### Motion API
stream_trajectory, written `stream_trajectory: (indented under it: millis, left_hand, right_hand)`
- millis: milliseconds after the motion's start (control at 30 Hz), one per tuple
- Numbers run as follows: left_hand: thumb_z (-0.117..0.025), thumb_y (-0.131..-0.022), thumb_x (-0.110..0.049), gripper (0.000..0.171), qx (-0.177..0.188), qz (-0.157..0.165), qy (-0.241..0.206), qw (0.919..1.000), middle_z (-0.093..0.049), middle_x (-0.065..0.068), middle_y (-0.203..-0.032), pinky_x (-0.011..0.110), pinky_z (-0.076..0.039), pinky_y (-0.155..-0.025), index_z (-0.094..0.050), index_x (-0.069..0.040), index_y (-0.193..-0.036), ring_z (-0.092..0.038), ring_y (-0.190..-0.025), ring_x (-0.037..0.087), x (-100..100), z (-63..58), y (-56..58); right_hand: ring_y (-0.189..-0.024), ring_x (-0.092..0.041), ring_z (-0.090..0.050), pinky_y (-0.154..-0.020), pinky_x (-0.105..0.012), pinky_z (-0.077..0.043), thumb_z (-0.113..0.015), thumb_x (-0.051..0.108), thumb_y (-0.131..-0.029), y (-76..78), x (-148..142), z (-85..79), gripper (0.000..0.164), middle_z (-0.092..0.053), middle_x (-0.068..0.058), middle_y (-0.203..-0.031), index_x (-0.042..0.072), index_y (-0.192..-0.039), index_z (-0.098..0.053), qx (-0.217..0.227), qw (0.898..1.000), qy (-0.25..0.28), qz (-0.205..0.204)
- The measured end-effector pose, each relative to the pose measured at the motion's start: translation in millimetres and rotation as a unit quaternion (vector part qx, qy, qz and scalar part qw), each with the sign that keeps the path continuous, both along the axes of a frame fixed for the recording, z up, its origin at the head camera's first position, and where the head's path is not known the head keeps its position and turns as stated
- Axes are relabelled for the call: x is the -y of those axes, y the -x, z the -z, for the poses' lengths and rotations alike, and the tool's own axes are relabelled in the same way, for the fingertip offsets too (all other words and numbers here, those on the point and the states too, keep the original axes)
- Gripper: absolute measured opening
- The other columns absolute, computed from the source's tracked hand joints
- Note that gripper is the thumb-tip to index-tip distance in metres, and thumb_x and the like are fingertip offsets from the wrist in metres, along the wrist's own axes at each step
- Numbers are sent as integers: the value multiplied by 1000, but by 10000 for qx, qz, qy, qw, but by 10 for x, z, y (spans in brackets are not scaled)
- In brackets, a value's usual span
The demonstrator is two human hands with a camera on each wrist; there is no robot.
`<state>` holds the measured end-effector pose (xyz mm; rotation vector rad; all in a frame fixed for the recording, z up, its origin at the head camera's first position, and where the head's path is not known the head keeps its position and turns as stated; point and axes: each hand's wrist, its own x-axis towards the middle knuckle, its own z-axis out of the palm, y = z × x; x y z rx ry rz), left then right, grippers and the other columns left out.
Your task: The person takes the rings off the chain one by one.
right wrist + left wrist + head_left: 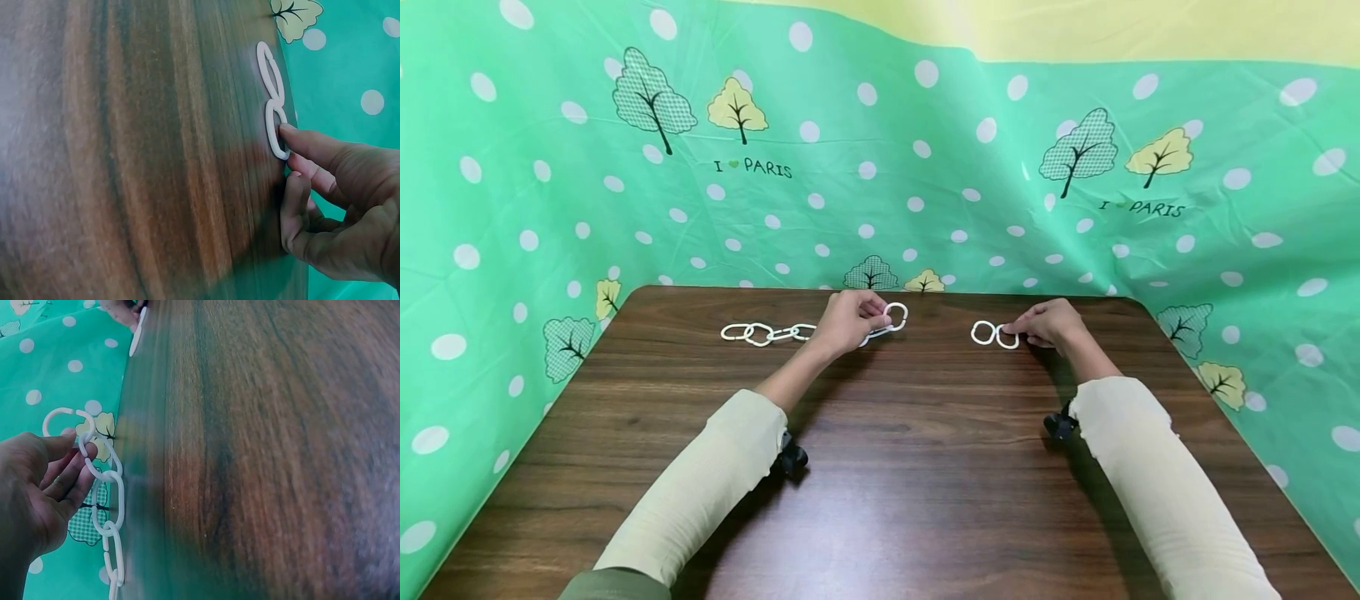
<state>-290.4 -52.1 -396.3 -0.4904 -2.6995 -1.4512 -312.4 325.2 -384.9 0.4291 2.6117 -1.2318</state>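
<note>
Near the far edge of the table, my left hand (847, 321) pinches a white chain of oval links (760, 335) close to its right end. The end link (59, 410) stands up above the thumb and shows a small gap in its ring. From the fingers, the rest of the chain trails leftward along the table. Farther right, my right hand (1051, 323) pinches the edge of a loose white link (269, 128) between thumb and finger. A second loose link (261, 62) lies end to end with it, on its left in the head view.
The dark wooden table (910, 467) ends just beyond both hands. A green dotted cloth (865, 200) with printed trees hangs behind it and at both sides. Small black devices sit at both wrists, under the pale sleeves.
</note>
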Motion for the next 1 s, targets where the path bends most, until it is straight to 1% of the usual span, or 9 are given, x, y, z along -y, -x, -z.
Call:
stream_trajectory:
  millis: [67, 167, 300, 367, 467, 633, 733, 833, 1000]
  left_hand:
    - [-84, -102, -10, 18, -18, -2, -5, 10000, -86, 16, -110, 41, -65, -96, -82, 2, -116, -82, -103, 31, 1, -5, -1]
    - [-84, -102, -10, 18, -50, -7, -8, 10000, -86, 16, -109, 42, -65, -96, -82, 2, -115, -82, -103, 31, 2, -10, 1]
    - [-85, -101, -10, 19, -87, -15, -24, 10000, -87, 16, -109, 42, -65, -96, -83, 2, -115, -83, -103, 31, 6, -9, -3]
    - [-85, -101, -9, 18, -107, -30, -38, 9999, -87, 16, -109, 42, -65, -95, -83, 2, -115, -83, -102, 31, 7, -6, -10]
    - [-85, -101, -9, 17, -124, -61, -33, 9999, -87, 16, -108, 40, -65, -93, -83, 2, -114, -83, -101, 30, 13, 4, -16]
    - [-84, -102, -9, 18, -119, -28, -59, 9999, -86, 16, -109, 38, -64, -93, -82, 2, -116, -82, -102, 30, 27, -8, -19]
    - [-84, -102, -9, 19, -126, -9, -101, 9999, -86, 17, -110, 38, -64, -92, -82, 3, -117, -82, -102, 30, 34, -23, -14]
    - [-84, -102, -9, 19, -131, -35, -99, 9999, -86, 16, -109, 35, -64, -89, -82, 3, -116, -82, -101, 29, 42, -28, -9]
    - [-84, -103, -11, 19, -143, -27, -72, 9999, -86, 15, -109, 29, -61, -85, -82, 2, -117, -82, -100, 27, 41, -20, 1]
  right_hand:
    - [-70, -5, -65, -66, -22, -60, -95, 23, -94, -6, 28, -24, 24, -67, 10, -80, 6, -95, -78, 36, 10000, -78, 23]
    - [-69, -7, -65, -64, -24, -58, -96, 30, -93, 2, 58, -45, 31, -64, 10, -75, 10, -87, -74, 136, 9996, -260, 47]
    - [-62, -9, -63, -60, -28, -52, -95, 42, -91, 43, 65, -25, 46, -58, 10, -63, 19, -70, -61, 265, 9980, -577, 80]
    - [-61, -9, -62, -59, -28, -50, -94, 45, -91, 55, 66, -7, 51, -56, 10, -62, 21, -68, -56, 267, 9977, -609, 110]
    - [-66, -9, -61, -62, -27, -54, -93, 44, -92, 32, 82, -8, 48, -55, 9, -68, 17, -75, -57, 199, 9984, -526, 93]
    - [-74, -11, -62, -67, -25, -58, -87, 38, -99, -45, 100, -37, 37, -60, 7, -69, 8, -87, -69, 30, 9995, -323, -5]
    - [-75, -14, -62, -66, -26, -58, -83, 37, -102, -71, 110, -47, 35, -62, 5, -73, 7, -87, -72, -118, 9990, -409, -94]
    - [-73, -15, -60, -65, -28, -55, -80, 37, -104, -77, 136, -48, 36, -58, 5, -76, 9, -84, -69, -236, 9978, -570, -244]
    - [-59, -14, -50, -58, -33, -45, -78, 37, -105, -77, 223, -42, 40, -48, 8, -58, 5, -84, -68, -421, 9951, -746, -497]
